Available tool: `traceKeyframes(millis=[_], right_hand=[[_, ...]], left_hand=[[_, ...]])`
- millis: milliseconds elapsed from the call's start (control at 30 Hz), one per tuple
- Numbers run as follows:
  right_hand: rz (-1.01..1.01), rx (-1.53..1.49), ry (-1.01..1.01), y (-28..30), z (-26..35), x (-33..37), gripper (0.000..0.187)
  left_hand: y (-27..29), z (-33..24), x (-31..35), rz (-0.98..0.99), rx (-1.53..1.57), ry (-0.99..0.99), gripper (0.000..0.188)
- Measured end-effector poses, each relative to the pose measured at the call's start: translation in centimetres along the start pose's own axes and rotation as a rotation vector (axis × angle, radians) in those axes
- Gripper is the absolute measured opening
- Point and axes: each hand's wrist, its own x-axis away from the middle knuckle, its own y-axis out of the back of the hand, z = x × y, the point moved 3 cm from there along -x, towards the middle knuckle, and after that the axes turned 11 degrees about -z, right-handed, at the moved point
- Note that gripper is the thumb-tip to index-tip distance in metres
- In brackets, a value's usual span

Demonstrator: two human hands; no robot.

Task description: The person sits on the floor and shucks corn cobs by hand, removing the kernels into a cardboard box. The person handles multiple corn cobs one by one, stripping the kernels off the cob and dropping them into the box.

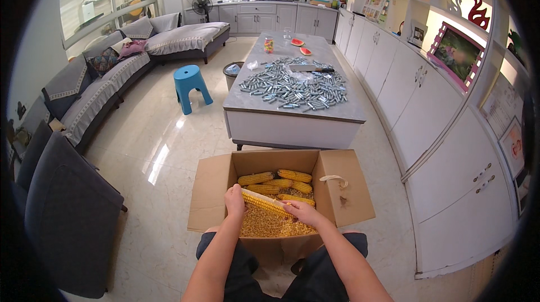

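Observation:
Between my two hands, over an open cardboard box (275,159), an ear of corn (264,203) is held at a slant. Part of it is bare pale cob along the upper side; yellow kernels cover the rest. My left hand (235,200) is closed around its left end. At the other end, my right hand (301,211) grips it with the fingers against the kernels. Loose kernels (264,224) fill the near part of the box. Several whole ears of corn (295,176) lie on the kernels at the far side.
A dry husk strip (336,179) lies on the box's right flap. Beyond stands a low table (292,127) bearing many small metallic cylinders (298,85), a knife (312,68), watermelon slices (297,42) and a jar (269,45). A blue stool (190,85), bin (231,71) and grey chair (70,212) stand left; cabinets (427,110) line the right.

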Motion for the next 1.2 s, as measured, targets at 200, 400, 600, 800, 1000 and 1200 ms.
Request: traceKeyframes(millis=[200, 400, 600, 800, 1000, 1200], right_hand=[[-0.077, 0.06, 0.011, 0.2, -3.5, -1.4, 0.045], [-0.004, -0.316, -0.19, 0.5, -4.1, -1.8, 0.044], [0.071, -0.284, -0.082, 0.4, 0.0, -0.2, 0.043], [0.054, -0.329, -0.13, 0.3, -3.0, -1.0, 0.045], [-0.087, -0.336, -0.098, 0.3, -1.7, -0.9, 0.051], [-0.088, 0.312, -0.161, 0.9, -0.5, -0.3, 0.061]], left_hand=[[-0.3, 0.0, 0.2, 0.041, -0.021, -0.082, 0.029], [-0.3, -1.7, 1.8, 0.044, -0.015, 0.084, 0.028], [0.4, -2.0, 1.4, 0.005, -0.011, 0.196, 0.029], [0.2, -2.1, 1.4, 0.012, -0.025, 0.208, 0.029], [-0.1, -1.2, 1.1, 0.085, -0.012, 0.148, 0.027], [-1.0, -1.6, 2.8, 0.187, -0.067, 0.052, 0.026]])
